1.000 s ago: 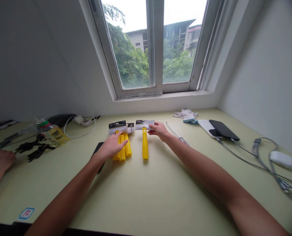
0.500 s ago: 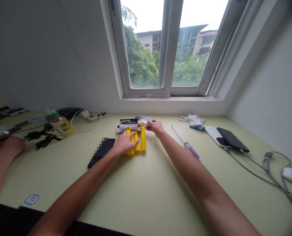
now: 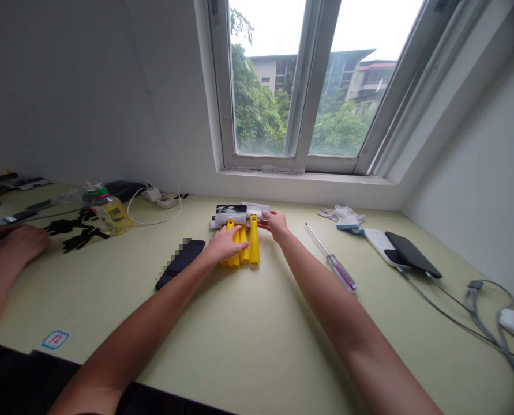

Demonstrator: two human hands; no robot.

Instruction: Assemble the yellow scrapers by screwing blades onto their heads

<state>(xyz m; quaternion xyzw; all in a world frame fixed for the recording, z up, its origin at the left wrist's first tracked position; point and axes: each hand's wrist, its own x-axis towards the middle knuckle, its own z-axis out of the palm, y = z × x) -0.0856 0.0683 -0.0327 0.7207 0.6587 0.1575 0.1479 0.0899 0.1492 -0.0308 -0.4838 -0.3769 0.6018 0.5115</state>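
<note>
Several yellow-handled tools with wide heads in black-and-white wrapping lie side by side on the table, handles toward me; their exact kind cannot be made out. My left hand (image 3: 225,245) is wrapped over the left handles (image 3: 244,251), thumb on their right side, hiding part of them. At the right end, my right hand (image 3: 276,225) pinches the edge of the wrapped head (image 3: 257,208) belonging to the rightmost yellow-handled tool (image 3: 254,242). That tool's handle stands slightly apart from the others. A black phone (image 3: 183,262) lies just left of my left hand.
To the right are a screwdriver (image 3: 341,272), a glove (image 3: 342,215), a white device (image 3: 380,246), a black device (image 3: 412,253) and grey cables (image 3: 473,300). A bottle (image 3: 112,213) and black strips (image 3: 81,236) lie left, near another person's hand (image 3: 21,245).
The view has shifted slightly. The wrapped heads sit a little closer together, and the right one has tilted under my right hand. Both hands keep their places on the tools.
</note>
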